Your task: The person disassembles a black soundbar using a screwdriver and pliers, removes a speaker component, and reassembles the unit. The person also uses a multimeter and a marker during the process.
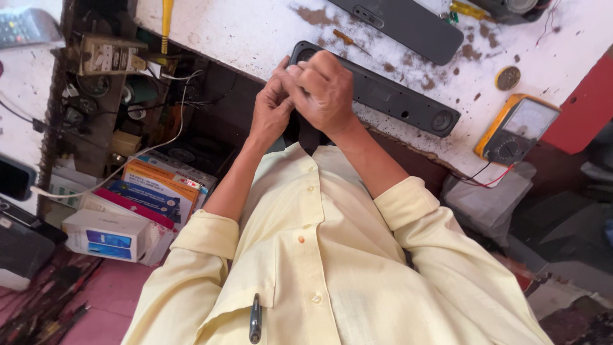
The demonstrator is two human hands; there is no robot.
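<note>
Worn white table, stained brown, seen from the head camera. Both hands meet at the near end of a black speaker bar, whose long axis runs away to the right. Right hand lies over that end, fingers curled; left hand pinches beside it, contents hidden. One second bar, one yellow multimeter.
</note>
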